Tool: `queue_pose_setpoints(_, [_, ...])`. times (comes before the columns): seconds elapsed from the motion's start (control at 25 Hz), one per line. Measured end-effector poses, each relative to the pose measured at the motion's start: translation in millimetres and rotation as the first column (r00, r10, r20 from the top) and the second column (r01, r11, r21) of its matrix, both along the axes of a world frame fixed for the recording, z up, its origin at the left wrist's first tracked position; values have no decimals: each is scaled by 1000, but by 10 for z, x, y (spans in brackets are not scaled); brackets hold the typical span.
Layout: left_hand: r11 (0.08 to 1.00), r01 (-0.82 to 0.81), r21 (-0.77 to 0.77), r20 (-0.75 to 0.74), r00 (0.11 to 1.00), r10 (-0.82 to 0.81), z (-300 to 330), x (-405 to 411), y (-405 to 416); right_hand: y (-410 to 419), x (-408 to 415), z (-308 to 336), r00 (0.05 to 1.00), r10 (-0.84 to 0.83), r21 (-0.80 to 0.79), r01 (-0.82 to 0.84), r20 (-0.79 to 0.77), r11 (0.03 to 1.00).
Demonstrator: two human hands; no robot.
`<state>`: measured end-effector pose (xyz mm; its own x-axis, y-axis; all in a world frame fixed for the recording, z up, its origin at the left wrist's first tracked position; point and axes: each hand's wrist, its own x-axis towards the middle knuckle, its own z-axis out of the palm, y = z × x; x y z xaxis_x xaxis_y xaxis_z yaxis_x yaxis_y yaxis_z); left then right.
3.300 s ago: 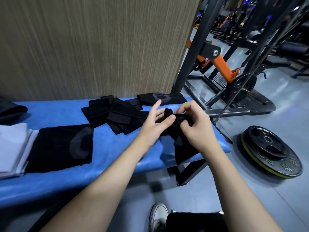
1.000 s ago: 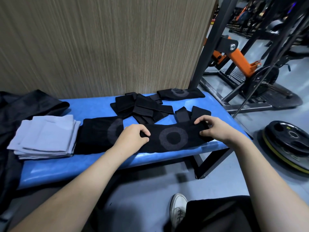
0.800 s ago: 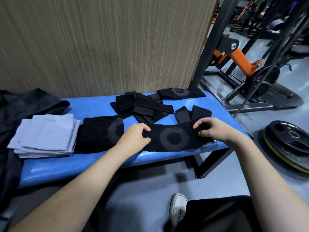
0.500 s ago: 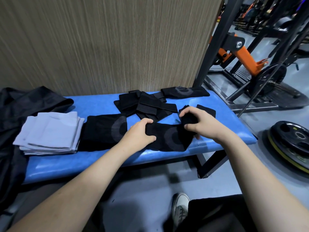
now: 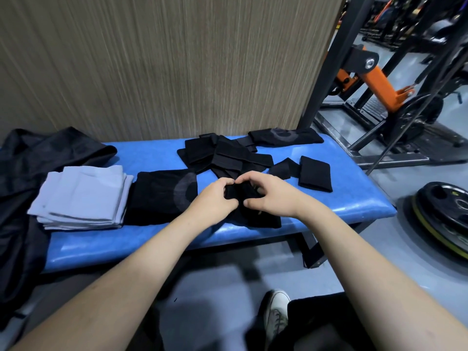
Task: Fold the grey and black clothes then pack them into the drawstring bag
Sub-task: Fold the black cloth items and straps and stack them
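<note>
So, going left to right along the blue bench (image 5: 157,239): at the far left there's one big black fabric thing (image 5: 38,158) slumped over the end of it, could be the drawstring bag, can't really say. Next to that sits one neat stack of grey folded clothes (image 5: 81,198); it's several layers, but I can't count them properly. Just beside the stack is one black folded piece (image 5: 162,196) with a grey ring pattern on it, lying flat.

Then the hands. The left hand (image 5: 215,201) and right hand (image 5: 271,196) are right together in the middle of the bench, fingertips nearly touching, both with fingers curled in and pinching the same black garment (image 5: 253,211), which is bunched up between them and lying at the front edge of the pad.

Behind the hands there's a messy pile of black straps (image 5: 222,155), overlapping so much I can't count the pieces. At the back near the wall, one more long black piece (image 5: 286,136) with a grey ring. To the right of the hands, one small black folded rectangle (image 5: 315,177) with a smaller black bit touching its left side.

Off the bench on the floor: one stack of weight plates (image 5: 445,219), the orange-and-black gym machine (image 5: 379,82), and one white sneaker (image 5: 276,312) down at the bottom.
</note>
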<state>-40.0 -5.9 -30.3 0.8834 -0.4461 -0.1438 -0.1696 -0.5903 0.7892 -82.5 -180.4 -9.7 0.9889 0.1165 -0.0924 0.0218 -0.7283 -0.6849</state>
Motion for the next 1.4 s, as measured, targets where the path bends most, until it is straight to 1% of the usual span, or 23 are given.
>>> queue_pose_setpoints(0.08, [991,-70,-113,-77,995,62,33,-7,-32,35,-5,-19,1000,19,93,-17,-20,995])
queue_pose_setpoints(0.16, [975,-116,-190,-144,986,89,37,-4,-33,42,-23,-16,998,23,208,-9,-65,978])
queue_pose_setpoints(0.24, [974,-100,-203,-133,988,74,42,-36,-11,22,-34,-10,995,25,283,3,-95,959])
queue_pose_setpoints(0.32, [987,-71,-147,-59,996,63,61,-68,15,-20,-23,-27,997,-17,316,42,-82,948])
queue_pose_setpoints(0.4, [991,-68,-117,-25,998,65,55,-63,15,-110,36,-100,991,-135,288,137,-27,948])
queue_pose_setpoints(0.48, [992,-73,-107,-32,997,70,63,-65,17,-228,72,-172,969,-245,214,236,16,948])
queue_pose_setpoints(0.64, [997,-37,-68,-52,998,33,51,-85,34,-415,98,-265,900,-430,189,435,-72,880])
queue_pose_setpoints(0.68, [997,-42,-59,-56,998,39,48,-86,39,-434,109,-276,887,-457,171,461,-68,871])
queue_pose_setpoints(0.72, [997,-51,-56,-55,997,48,41,-85,43,-442,121,-276,881,-471,141,471,-32,871])
queue_pose_setpoints(0.8, [996,-60,-65,-51,997,57,47,-92,48,-446,132,-258,891,-454,133,446,34,885])
queue_pose_setpoints(0.84, [995,-63,-78,-51,997,59,54,-95,50,-434,116,-235,905,-424,170,414,29,894])
queue_pose_setpoints(0.88, [993,-63,-95,-51,997,58,67,-101,54,-416,90,-208,927,-374,206,367,-3,907])
queue_pose_setpoints(0.96, [989,-59,-132,-45,998,53,89,-115,62,-368,39,-175,960,-270,229,279,-73,932])
queue_pose_setpoints(1.04, [978,-48,-202,-31,999,43,98,-119,70,-358,23,-194,968,-226,261,248,-110,933])
queue_pose_setpoints(1.16, [950,-48,-308,-1,999,51,129,-99,90,-388,11,-170,964,-235,353,265,-128,897])
queue_pose_setpoints(1.24, [929,-69,-364,22,996,83,140,-63,114,-413,2,-151,964,-224,445,264,-142,856])
queue_pose_setpoints(1.32, [906,-87,-414,29,994,109,158,-31,140,-399,6,-127,966,-211,591,257,-147,765])
queue_pose_setpoints(1.4, [895,-103,-433,43,990,135,192,-19,178,-338,20,-88,972,-212,696,222,-101,682])
